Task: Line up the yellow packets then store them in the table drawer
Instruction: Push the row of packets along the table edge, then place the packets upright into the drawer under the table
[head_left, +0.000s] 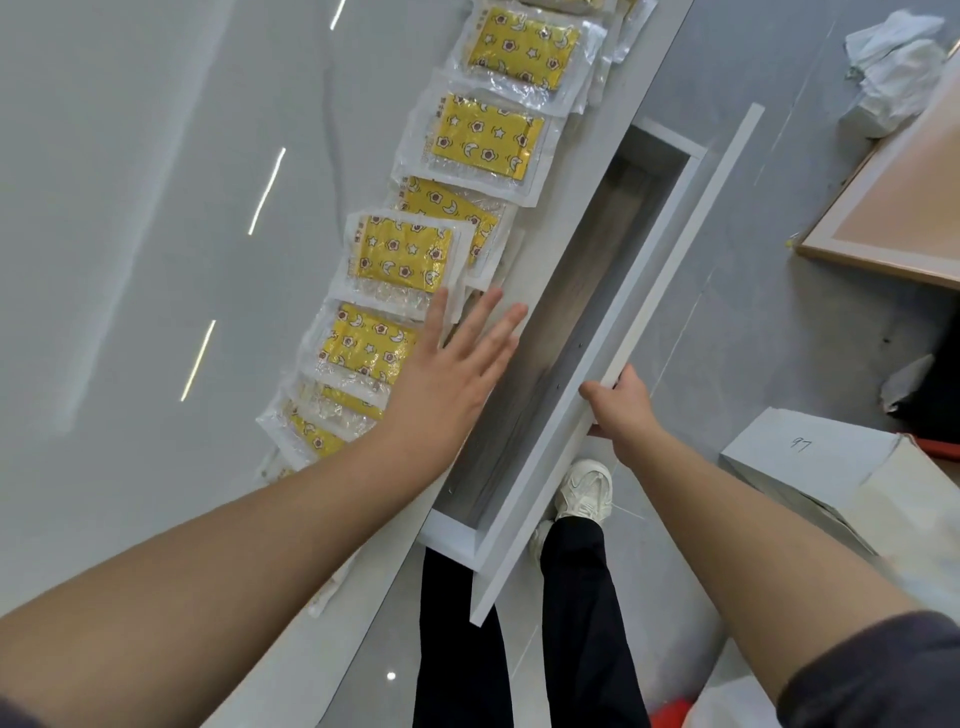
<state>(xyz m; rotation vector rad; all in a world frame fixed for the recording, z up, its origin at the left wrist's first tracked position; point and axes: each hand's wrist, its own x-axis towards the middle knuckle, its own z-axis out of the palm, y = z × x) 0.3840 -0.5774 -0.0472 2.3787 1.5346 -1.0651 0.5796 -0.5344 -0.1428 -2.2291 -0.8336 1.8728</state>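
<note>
Several yellow packets (400, 254) in clear wrappers lie overlapping in a row along the white table's (156, 260) near edge, from top centre down to lower left. My left hand (452, 364) hovers flat with fingers straight over the packets in the middle of the row, at the table edge. The table drawer (587, 291) stands pulled out, its inside bare. My right hand (621, 402) grips the drawer's white front panel (675, 270), fingers curled over its top edge.
A grey cardboard box (810, 467) marked 97 sits on the floor at right. A framed board (893, 197) leans at the right edge, with crumpled white wrapping (893, 67) above it. My legs and a white shoe (584, 491) are below the drawer.
</note>
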